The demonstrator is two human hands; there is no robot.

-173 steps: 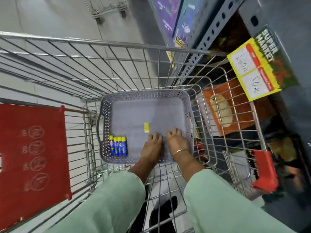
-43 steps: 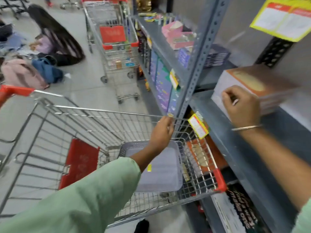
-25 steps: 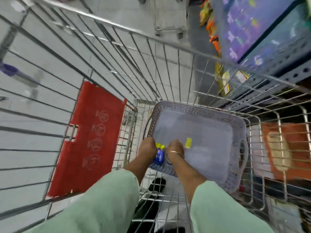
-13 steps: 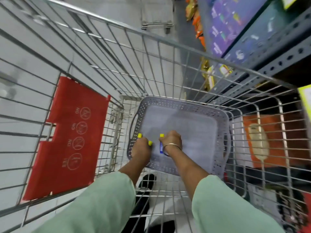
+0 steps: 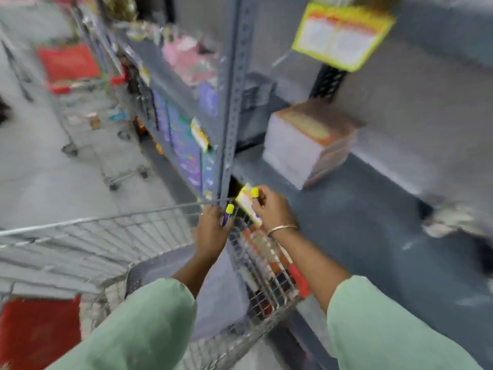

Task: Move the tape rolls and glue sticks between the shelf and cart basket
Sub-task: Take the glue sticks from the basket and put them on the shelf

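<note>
Nearest, two pale green sleeves (image 5: pixel 138 327) reach forward over the wire cart (image 5: pixel 88 236), whose grey plastic basket (image 5: pixel 149 265) lies in its bed below the forearms. The left hand (image 5: pixel 210 231) is raised just above the cart's top rim at the far right corner, its fingers (image 5: pixel 213 213) clenched around a blue glue stick with a yellow cap (image 5: pixel 228 213). Just beside it, apart by a narrow gap, the right hand (image 5: pixel 272 209) has its fingers (image 5: pixel 257 206) closed on another yellow-capped glue stick (image 5: pixel 254 193), at the front edge of the shelf (image 5: pixel 360 222), next to a yellow price tag (image 5: pixel 246 206). Beyond the hands the grey shelf board lies bare and wide up to a stack of white packs with orange tops (image 5: pixel 306 145) farther back. To the left, open floor (image 5: pixel 40 169) runs to a second cart (image 5: pixel 88 108). The whole view is motion-blurred.
</note>
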